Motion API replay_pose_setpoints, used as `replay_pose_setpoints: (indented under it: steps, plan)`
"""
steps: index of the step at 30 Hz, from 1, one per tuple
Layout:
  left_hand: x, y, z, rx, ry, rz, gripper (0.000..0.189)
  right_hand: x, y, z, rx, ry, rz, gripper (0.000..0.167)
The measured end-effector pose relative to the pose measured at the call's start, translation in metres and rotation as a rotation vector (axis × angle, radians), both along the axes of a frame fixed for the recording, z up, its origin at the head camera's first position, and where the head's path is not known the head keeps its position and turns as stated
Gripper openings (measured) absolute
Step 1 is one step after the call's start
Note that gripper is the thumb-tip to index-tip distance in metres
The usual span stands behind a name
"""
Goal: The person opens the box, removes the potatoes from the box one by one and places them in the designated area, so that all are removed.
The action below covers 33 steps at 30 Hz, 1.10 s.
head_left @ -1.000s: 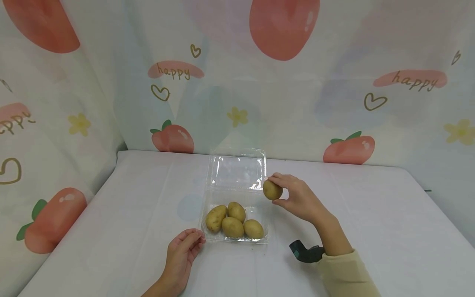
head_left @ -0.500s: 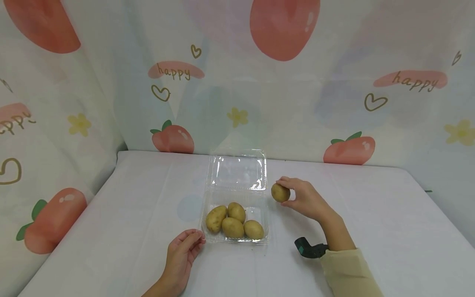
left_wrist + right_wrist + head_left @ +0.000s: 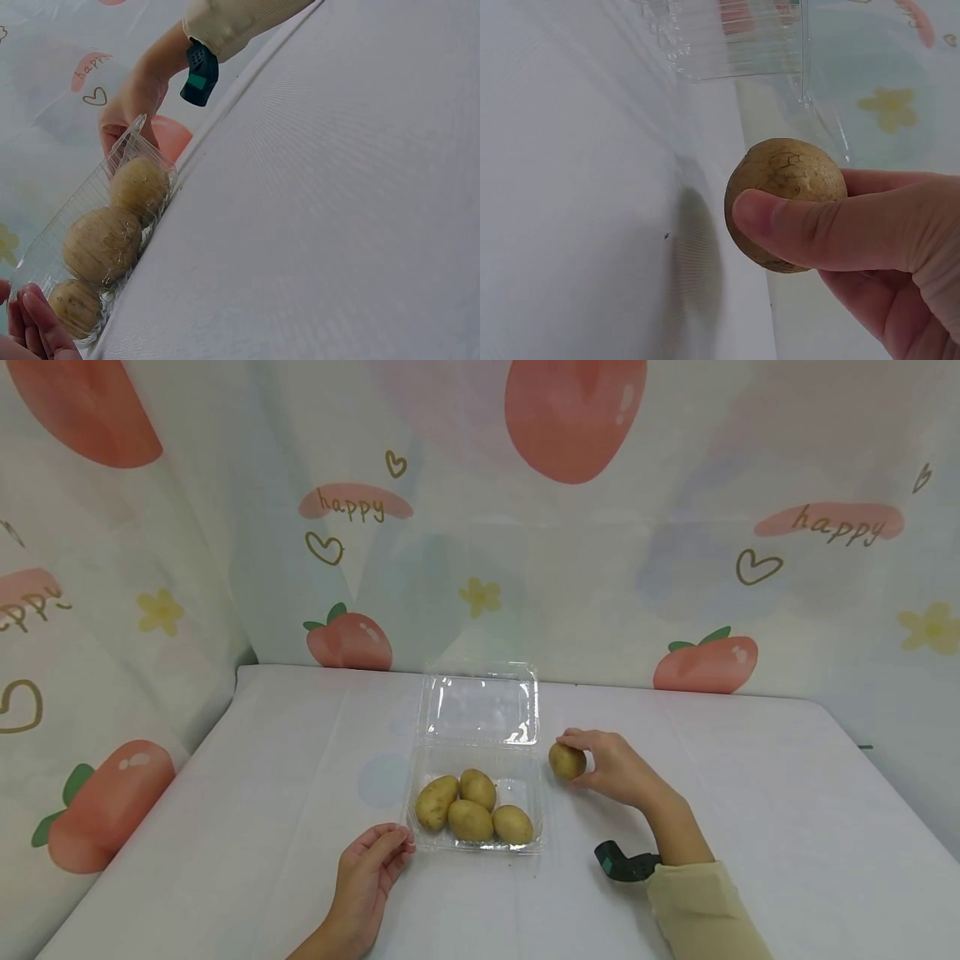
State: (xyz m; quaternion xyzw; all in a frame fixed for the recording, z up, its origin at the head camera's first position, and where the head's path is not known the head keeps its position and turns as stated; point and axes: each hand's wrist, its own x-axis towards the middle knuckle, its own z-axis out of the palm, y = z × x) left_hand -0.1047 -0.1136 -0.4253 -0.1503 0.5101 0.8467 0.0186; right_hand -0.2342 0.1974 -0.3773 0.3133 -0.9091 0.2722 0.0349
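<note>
Just right of the clear plastic clamshell container, my right hand pinches a small round potato between thumb and fingers. The right wrist view shows this potato held off the white table, its shadow lying apart from it. My left hand pinches the container's near left corner. In the left wrist view its fingers lie against the clear wall. Several potatoes sit together in the container's base, with bare space at its back right. Its lid is folded back, away from me.
White cloth covers the table. A printed curtain hangs along the back and left side. A dark wrist-worn device sticks out beneath my right wrist, close over the table.
My right hand has carried the potato a little to the right and then lower, from beside the container's edge to just outside it. The left hand and container have stayed still.
</note>
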Motion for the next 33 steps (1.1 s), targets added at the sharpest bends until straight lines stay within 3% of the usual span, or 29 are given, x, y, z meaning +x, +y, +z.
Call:
replay_pose_setpoints:
  steps: [10,33]
  plan:
    - [-0.0003,0.0000,-0.0005,0.001,-0.005,0.002,0.005,-0.0001,-0.0009,-0.0043,0.022,-0.082,-0.004,0.055]
    - [0.0001,0.0002,0.0002,0.001,-0.001,0.001,0.004,0.0014,-0.0016,-0.0031,0.030,-0.085,0.003,0.055]
